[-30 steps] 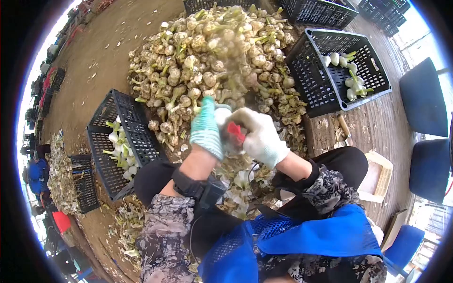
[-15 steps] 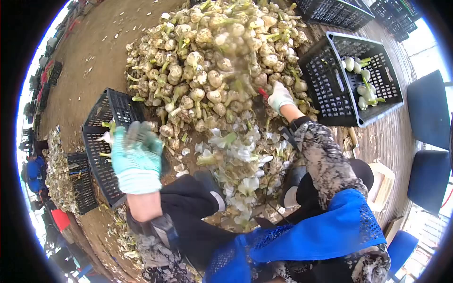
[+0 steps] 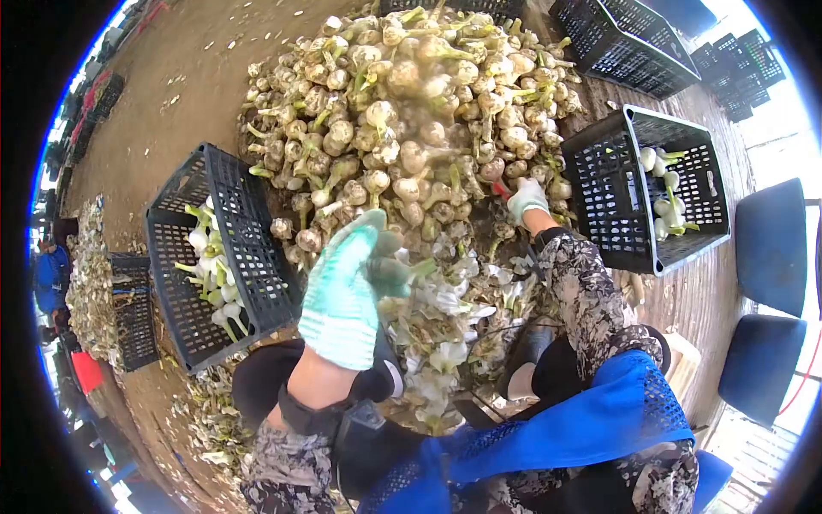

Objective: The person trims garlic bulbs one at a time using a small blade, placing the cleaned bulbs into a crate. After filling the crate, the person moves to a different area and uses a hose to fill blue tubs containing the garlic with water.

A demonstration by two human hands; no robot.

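Note:
My left hand (image 3: 347,287), in a green and white glove, hovers above the near left edge of a heap of garlic bulbs (image 3: 342,133). Its fingers are stretched and a little blurred, with nothing visible in them. Closed around a red-handled tool (image 3: 500,188), my right hand (image 3: 528,202) is at the heap's right side; the tool's working end is hard to make out. To the left, a tilted black crate (image 3: 270,257) holds several trimmed white garlic bulbs (image 3: 214,257). Another black crate (image 3: 604,184) at the right contains a few trimmed bulbs (image 3: 670,206).
Peeled skins and leaf scraps (image 3: 449,343) cover the ground between my feet. Further black crates (image 3: 629,51) stand behind at the upper right. Blue chairs (image 3: 771,248) line the right side. Another crate (image 3: 133,308) sits by a scrap heap at far left.
My left hand has moved away from the left crate, rightward to the heap's near edge. The trimmed bulbs in that crate are now uncovered. My right hand keeps its hold on the red-handled tool.

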